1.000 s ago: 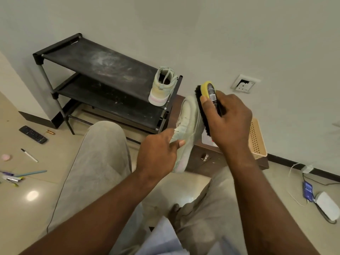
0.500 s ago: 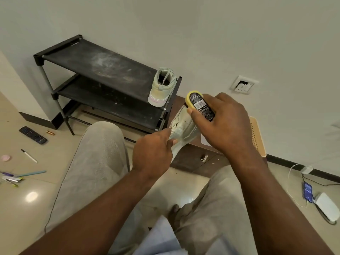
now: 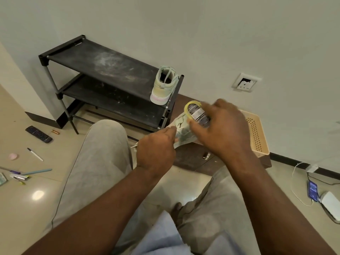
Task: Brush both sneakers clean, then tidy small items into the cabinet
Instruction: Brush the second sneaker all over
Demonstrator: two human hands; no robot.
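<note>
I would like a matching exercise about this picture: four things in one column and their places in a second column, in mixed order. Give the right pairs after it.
Things
1. brush
2. remote control
3. beige basket
4. sneaker with pink sole

Places
A. on the top shelf of the shoe rack
B. in the right hand
C. on the floor, at the left
D. on the low brown cabinet

Pairs: 1-B; 2-C; 3-D; 4-A
</note>
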